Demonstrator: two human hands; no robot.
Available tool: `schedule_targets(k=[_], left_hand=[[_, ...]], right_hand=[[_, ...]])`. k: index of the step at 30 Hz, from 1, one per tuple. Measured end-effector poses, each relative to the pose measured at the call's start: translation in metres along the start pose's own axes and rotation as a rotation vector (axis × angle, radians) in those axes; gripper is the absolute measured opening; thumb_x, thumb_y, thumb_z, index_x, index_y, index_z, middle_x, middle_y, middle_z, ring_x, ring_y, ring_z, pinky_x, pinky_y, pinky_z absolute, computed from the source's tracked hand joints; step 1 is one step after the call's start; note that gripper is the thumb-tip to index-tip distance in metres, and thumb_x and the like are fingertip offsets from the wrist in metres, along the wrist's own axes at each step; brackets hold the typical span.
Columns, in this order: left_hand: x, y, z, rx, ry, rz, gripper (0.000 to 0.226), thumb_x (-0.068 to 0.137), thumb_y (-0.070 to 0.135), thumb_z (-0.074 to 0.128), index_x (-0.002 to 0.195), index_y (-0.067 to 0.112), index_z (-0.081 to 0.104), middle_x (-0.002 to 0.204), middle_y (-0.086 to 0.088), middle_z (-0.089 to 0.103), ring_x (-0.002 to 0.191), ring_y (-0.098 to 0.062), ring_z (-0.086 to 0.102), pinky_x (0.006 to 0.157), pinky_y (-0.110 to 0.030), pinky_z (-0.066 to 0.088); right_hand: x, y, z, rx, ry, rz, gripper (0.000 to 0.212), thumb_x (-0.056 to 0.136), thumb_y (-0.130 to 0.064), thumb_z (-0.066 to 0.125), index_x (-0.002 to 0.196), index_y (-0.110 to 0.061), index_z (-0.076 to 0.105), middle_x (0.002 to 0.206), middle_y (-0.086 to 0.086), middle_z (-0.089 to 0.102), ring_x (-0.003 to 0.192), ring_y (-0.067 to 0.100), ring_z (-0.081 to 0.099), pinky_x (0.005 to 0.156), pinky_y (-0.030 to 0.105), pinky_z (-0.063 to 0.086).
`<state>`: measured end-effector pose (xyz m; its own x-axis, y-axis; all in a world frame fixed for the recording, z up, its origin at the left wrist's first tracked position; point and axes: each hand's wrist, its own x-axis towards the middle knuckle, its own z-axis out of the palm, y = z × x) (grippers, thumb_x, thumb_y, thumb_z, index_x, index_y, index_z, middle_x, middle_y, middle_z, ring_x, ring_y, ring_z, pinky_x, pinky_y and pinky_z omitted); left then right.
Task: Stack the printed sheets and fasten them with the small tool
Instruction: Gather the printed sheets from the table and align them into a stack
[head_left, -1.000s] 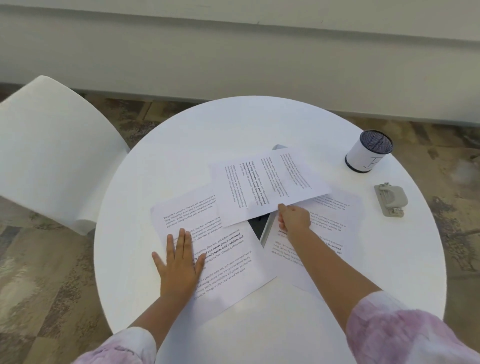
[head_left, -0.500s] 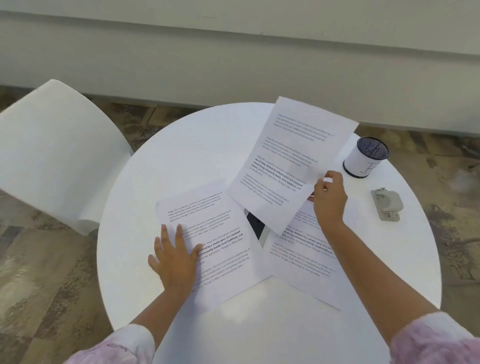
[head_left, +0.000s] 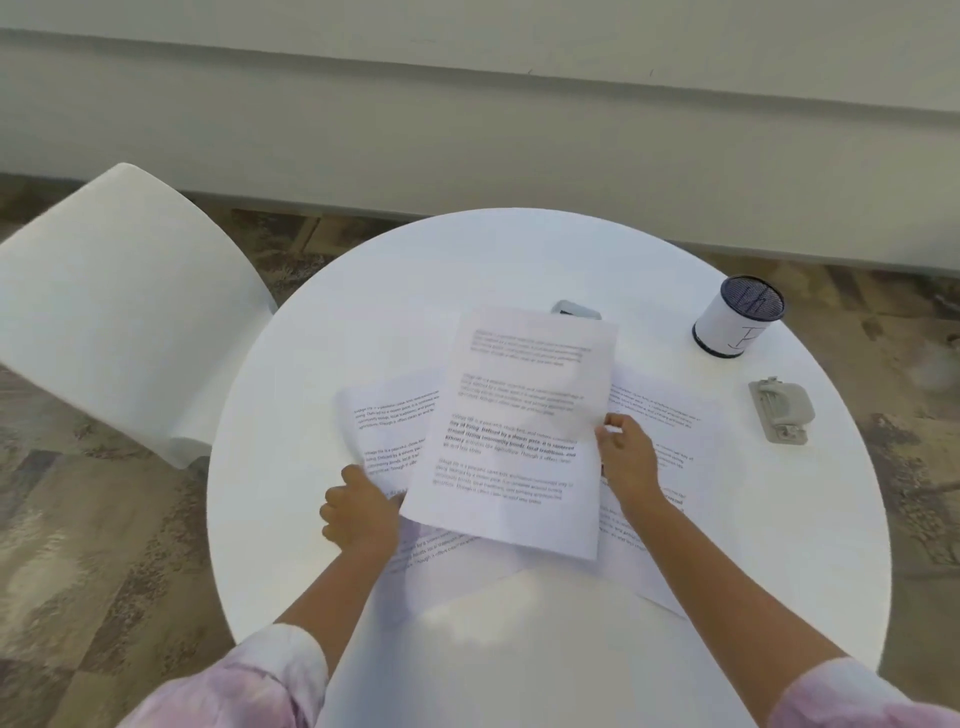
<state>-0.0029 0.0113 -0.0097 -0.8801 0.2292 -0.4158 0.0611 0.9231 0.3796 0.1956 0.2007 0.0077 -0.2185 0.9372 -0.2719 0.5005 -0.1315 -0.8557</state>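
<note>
Right hand (head_left: 626, 457) is pinching the right edge of the top white printed sheet (head_left: 519, 441), left hand (head_left: 358, 512) curled onto the sheet underneath (head_left: 387, 415). Long axis runs away from me, a third sheet (head_left: 670, 457) lies right. That small grey stapler-looking tool (head_left: 781, 409) sits well off right, so right hand's nearer.

A printed sheet (head_left: 524, 441) is pinched at its right edge by the right hand (head_left: 626, 457) and held at its lower left corner by the left hand (head_left: 358, 512), above two other sheets (head_left: 387, 415) lying on the round white bench (head_left: 311, 364). A stapler (head_left: 781, 409) lies near the cup (head_left: 737, 317).
</note>
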Motion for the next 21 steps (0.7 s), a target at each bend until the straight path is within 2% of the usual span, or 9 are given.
schedule_targets(k=[2, 6, 9, 11, 14, 15, 17, 19, 21], left_hand=[[0.006, 0.002, -0.003, -0.059, -0.044, -0.012, 0.059, 0.075, 0.021, 0.072, 0.122, 0.006, 0.039, 0.118, -0.024, 0.049, 0.11, -0.041, 0.046, 0.086, -0.045, 0.041], [0.023, 0.0, -0.011, -0.209, -0.139, 0.041, 0.049, 0.078, 0.014, 0.071, 0.118, 0.001, 0.045, 0.118, -0.02, 0.057, 0.108, -0.038, 0.055, 0.088, -0.043, 0.043], [0.029, -0.004, -0.016, -0.356, -0.232, 0.071, 0.025, 0.082, 0.013, 0.065, 0.102, -0.002, 0.059, 0.101, -0.018, 0.066, 0.09, -0.034, 0.063, 0.083, -0.041, 0.048], [0.029, -0.002, -0.018, -0.47, -0.272, 0.063, 0.019, 0.086, 0.016, 0.062, 0.089, -0.002, 0.059, 0.09, -0.018, 0.064, 0.078, -0.03, 0.06, 0.077, -0.041, 0.049], [0.031, 0.002, -0.018, -0.616, -0.308, 0.039, 0.035, 0.091, 0.023, 0.056, 0.062, 0.012, 0.039, 0.066, -0.007, 0.04, 0.061, -0.021, 0.037, 0.058, -0.032, 0.031], [0.032, 0.003, -0.016, -0.629, -0.317, 0.038, 0.042, 0.092, 0.024, 0.053, 0.059, 0.017, 0.028, 0.062, -0.003, 0.029, 0.058, -0.019, 0.027, 0.056, -0.031, 0.021], [0.033, 0.004, -0.012, -0.598, -0.288, 0.052, 0.046, 0.093, 0.025, 0.05, 0.06, 0.021, 0.019, 0.061, -0.001, 0.019, 0.056, -0.017, 0.017, 0.055, -0.03, 0.012], [0.034, 0.003, -0.008, -0.535, -0.241, 0.075, 0.042, 0.093, 0.025, 0.05, 0.062, 0.018, 0.023, 0.062, 0.0, 0.02, 0.056, -0.018, 0.019, 0.052, -0.028, 0.013], [0.031, 0.002, -0.008, -0.485, -0.21, 0.099, 0.023, 0.091, 0.023, 0.053, 0.076, 0.012, 0.039, 0.069, -0.001, 0.036, 0.065, -0.022, 0.037, 0.056, -0.028, 0.03]], right_hand=[[-0.006, 0.005, 0.008, -0.036, -0.04, -0.008, 0.021, 0.096, -0.018, 0.045, 0.112, -0.013, 0.056, 0.102, 0.01, 0.064, 0.084, 0.025, 0.06, 0.077, 0.04, 0.051], [-0.012, 0.011, 0.015, -0.096, -0.092, -0.046, 0.019, 0.096, -0.019, 0.042, 0.108, -0.016, 0.057, 0.085, 0.007, 0.066, 0.065, 0.018, 0.052, 0.061, 0.027, 0.044], [-0.014, 0.012, 0.018, -0.137, -0.127, -0.087, 0.014, 0.096, -0.016, 0.043, 0.101, -0.022, 0.055, 0.072, -0.008, 0.059, 0.054, 0.01, 0.045, 0.046, 0.011, 0.036], [-0.016, 0.009, 0.021, -0.136, -0.138, -0.105, 0.013, 0.096, -0.016, 0.043, 0.1, -0.02, 0.055, 0.067, -0.008, 0.056, 0.051, 0.008, 0.042, 0.041, 0.008, 0.033], [-0.021, 0.006, 0.026, -0.152, -0.132, -0.11, 0.012, 0.096, -0.016, 0.044, 0.101, -0.017, 0.056, 0.069, -0.008, 0.055, 0.052, 0.006, 0.045, 0.043, 0.01, 0.036], [-0.022, 0.004, 0.028, -0.171, -0.126, -0.101, 0.013, 0.096, -0.017, 0.044, 0.102, -0.017, 0.055, 0.074, -0.008, 0.057, 0.055, 0.006, 0.048, 0.046, 0.013, 0.038], [-0.026, 0.002, 0.033, -0.202, -0.125, -0.079, 0.015, 0.096, -0.018, 0.043, 0.105, -0.016, 0.056, 0.083, -0.004, 0.061, 0.06, 0.01, 0.053, 0.049, 0.02, 0.04], [-0.029, -0.002, 0.041, -0.224, -0.133, -0.074, 0.017, 0.095, -0.018, 0.044, 0.106, -0.015, 0.056, 0.086, -0.001, 0.063, 0.063, 0.013, 0.055, 0.049, 0.022, 0.04], [-0.032, -0.005, 0.048, -0.244, -0.142, -0.075, 0.016, 0.095, -0.019, 0.045, 0.106, -0.016, 0.057, 0.084, -0.002, 0.061, 0.064, 0.013, 0.054, 0.053, 0.024, 0.041]])
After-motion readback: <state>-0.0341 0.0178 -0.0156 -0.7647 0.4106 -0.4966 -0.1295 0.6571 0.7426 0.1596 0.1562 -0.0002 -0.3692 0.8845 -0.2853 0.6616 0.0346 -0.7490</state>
